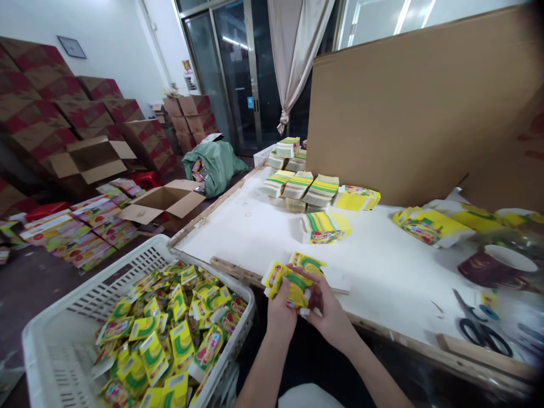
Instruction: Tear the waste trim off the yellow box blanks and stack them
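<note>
White tabletop (246, 238) is flanked by a filled white basket (49, 334). By the fingers of the left hand (281, 314) and the right hand (331, 314), one small yellow carton (298, 290) is held near the tabletop's front edge. If pressed too firmly, its panels could be creased; if held loosely, it could be dropped.

From head height, the single view faced forward and down. The left hand (282, 313) and right hand (331, 315) were near it, the tabletop (232, 226) spread beyond, the glass doors (233, 73) well back.
</note>
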`<state>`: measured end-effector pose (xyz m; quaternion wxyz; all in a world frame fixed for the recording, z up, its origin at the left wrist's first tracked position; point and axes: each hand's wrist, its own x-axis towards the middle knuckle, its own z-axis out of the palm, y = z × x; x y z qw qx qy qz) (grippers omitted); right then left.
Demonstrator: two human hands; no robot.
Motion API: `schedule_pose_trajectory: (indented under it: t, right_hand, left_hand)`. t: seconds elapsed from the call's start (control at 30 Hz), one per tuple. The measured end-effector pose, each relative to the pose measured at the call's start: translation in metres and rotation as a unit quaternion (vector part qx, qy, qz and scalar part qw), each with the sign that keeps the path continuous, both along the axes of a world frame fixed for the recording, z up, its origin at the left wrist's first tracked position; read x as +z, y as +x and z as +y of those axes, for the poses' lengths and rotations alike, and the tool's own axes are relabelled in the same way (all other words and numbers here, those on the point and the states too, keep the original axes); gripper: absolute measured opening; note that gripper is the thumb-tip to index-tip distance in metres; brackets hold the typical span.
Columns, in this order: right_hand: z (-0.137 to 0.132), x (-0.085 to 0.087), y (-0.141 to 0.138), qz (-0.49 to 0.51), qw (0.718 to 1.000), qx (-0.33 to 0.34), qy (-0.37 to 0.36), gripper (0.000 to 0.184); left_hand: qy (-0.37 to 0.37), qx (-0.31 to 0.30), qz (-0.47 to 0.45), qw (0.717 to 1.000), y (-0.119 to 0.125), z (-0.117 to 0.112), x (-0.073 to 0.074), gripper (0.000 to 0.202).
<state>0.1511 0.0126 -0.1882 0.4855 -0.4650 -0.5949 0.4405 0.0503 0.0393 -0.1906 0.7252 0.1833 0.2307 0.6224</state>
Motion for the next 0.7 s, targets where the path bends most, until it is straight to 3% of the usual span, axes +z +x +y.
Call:
schedule_pose_trajectory:
  t: [0.1,0.2,0.3,0.37,0.47,0.57,0.7]
  right_hand:
    - [-0.008,0.004,-0.015,0.118,0.992,0.043,-0.020,0.060]
    - [-0.008,-0.004,-0.024,0.128,0.989,0.061,-0.050,0.062]
    - [-0.002,-0.017,-0.021,0.079,0.994,0.009,-0.069,0.045]
    - [0.004,-0.022,-0.014,0.068,0.995,-0.018,-0.066,0.034]
    - [0.011,-0.020,-0.001,0.094,0.993,-0.038,-0.064,0.031]
    - [0.010,-0.011,0.005,0.140,0.985,-0.021,-0.100,0.031]
    - [0.003,-0.006,0.000,0.191,0.973,0.025,-0.128,0.034]
  left_hand:
    - [0.001,0.089,-0.028,0.996,0.002,0.004,0.010,0.019]
    - [-0.001,0.161,0.058,0.985,-0.001,0.007,0.008,0.023]
    - [-0.033,0.145,0.137,0.979,-0.003,0.005,-0.003,0.028]
    - [-0.036,0.108,0.123,0.986,-0.004,0.002,-0.012,0.038]
    - [0.018,0.056,0.088,0.994,-0.005,-0.001,-0.016,0.049]
    - [0.076,0.049,0.137,0.986,-0.009,-0.005,-0.010,0.035]
    - [0.089,0.088,0.225,0.966,-0.015,-0.006,-0.002,0.017]
